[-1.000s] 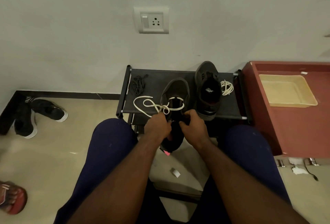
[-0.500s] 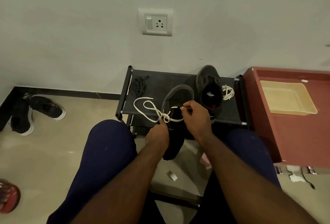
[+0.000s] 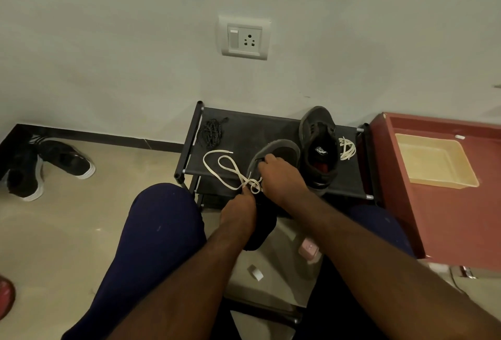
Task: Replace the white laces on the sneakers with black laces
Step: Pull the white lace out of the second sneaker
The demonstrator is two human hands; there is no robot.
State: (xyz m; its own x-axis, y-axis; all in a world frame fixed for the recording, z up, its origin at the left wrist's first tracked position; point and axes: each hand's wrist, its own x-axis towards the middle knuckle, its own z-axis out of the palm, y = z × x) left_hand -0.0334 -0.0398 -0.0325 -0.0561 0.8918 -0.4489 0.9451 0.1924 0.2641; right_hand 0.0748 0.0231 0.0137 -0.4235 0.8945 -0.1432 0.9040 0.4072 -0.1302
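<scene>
At frame centre our right hand [image 3: 282,174] has moved up the sneaker [image 3: 282,148] to its toe-end eyelets, fingers curled on the upper. Our left hand [image 3: 240,208] pinches the white lace [image 3: 222,167], which looks nearly freed. The black laces [image 3: 211,131] wait just above, on the rack [image 3: 271,128].

A pale wall [image 3: 108,41] carries a white switch-and-socket plate [image 3: 244,38] above dark skirting [image 3: 108,137]. The floor [image 3: 67,217] is beige; a black shoe rack [image 3: 257,131] stands beside a red-brown cabinet [image 3: 447,217].
</scene>
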